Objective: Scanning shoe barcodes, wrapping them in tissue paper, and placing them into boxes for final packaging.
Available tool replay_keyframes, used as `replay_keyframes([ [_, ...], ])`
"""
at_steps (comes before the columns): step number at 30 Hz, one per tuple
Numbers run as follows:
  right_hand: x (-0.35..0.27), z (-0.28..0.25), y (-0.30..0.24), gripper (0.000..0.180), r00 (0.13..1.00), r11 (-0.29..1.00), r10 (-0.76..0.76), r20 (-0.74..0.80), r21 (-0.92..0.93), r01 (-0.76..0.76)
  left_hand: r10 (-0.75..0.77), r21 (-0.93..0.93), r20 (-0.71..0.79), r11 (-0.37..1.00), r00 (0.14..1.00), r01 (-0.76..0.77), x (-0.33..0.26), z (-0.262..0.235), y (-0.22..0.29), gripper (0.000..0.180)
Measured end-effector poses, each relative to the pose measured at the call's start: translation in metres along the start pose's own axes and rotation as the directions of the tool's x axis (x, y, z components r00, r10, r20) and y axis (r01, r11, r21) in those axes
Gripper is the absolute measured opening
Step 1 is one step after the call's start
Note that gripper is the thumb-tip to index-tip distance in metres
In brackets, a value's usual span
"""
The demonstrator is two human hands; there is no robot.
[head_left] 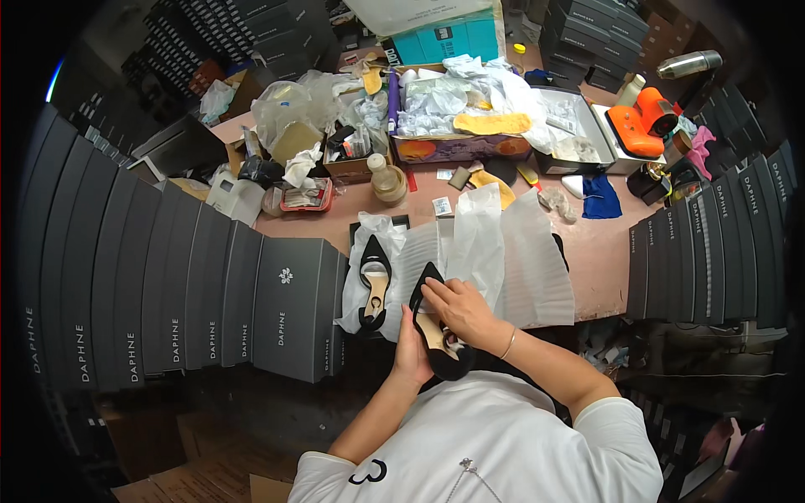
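Note:
A black pointed slingback shoe [451, 364] with a beige insole is held over the near edge of the table, its toe pointing away from me. My left hand [410, 350] grips it from its left side, the thumb along the edge. My right hand [461, 307] lies over the shoe's upper, fingers pressed on it near the toe. To the left, a matching black shoe [376, 289] rests on white tissue paper [362, 238], sole down and toe away. More crumpled white paper [476, 239] and a ribbed white foam sheet [537, 277] spread under and beyond my hands.
Dark grey shoe boxes [293, 302] stand in a curved row at the left, with another row [729, 251] at the right. Farther back are a glass bottle [387, 179], a carton [461, 149] heaped with paper, an orange device [641, 126] and a blue cloth [601, 196].

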State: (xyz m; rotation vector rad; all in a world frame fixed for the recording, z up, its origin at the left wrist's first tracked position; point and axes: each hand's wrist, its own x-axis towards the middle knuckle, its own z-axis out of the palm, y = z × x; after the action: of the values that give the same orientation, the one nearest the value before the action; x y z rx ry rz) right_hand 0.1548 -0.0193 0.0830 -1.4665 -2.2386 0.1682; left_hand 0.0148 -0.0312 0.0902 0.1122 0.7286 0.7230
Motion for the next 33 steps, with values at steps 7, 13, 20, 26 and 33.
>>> replay_keyframes([
  [7, -0.011, 0.012, 0.012, 0.037, 0.990, 0.965, -0.014, -0.142, 0.258, 0.050, 0.042, -0.013, -0.073, 0.999, 0.996, -0.044, -0.009, -0.010, -0.007, 0.065],
  [13, -0.010, 0.005, 0.009, 0.035, 0.991, 0.993, -0.113, -0.066, 0.024, 0.115, 0.056, -0.052, -0.068, 0.997, 0.996, -0.060, -0.002, -0.012, -0.013, 0.065],
  [20, -0.020, 0.009, -0.005, 0.071, 0.996, 0.999, 0.038, 0.080, -0.011, -0.037, 0.028, 0.052, -0.018, 0.998, 0.999, -0.027, 0.004, -0.018, -0.018, 0.072],
  [26, -0.006, -0.005, -0.001, 0.088, 0.925, 0.939, 0.118, 0.362, 0.262, -0.222, 0.117, 0.198, -0.081, 0.975, 0.990, -0.099, 0.006, -0.026, -0.022, 0.072],
  [33, -0.028, -0.002, -0.009, 0.082, 0.962, 0.747, 0.150, 0.228, 0.611, -0.262, 0.140, 0.156, -0.094, 0.980, 0.986, -0.124, 0.005, -0.042, -0.030, 0.079],
])
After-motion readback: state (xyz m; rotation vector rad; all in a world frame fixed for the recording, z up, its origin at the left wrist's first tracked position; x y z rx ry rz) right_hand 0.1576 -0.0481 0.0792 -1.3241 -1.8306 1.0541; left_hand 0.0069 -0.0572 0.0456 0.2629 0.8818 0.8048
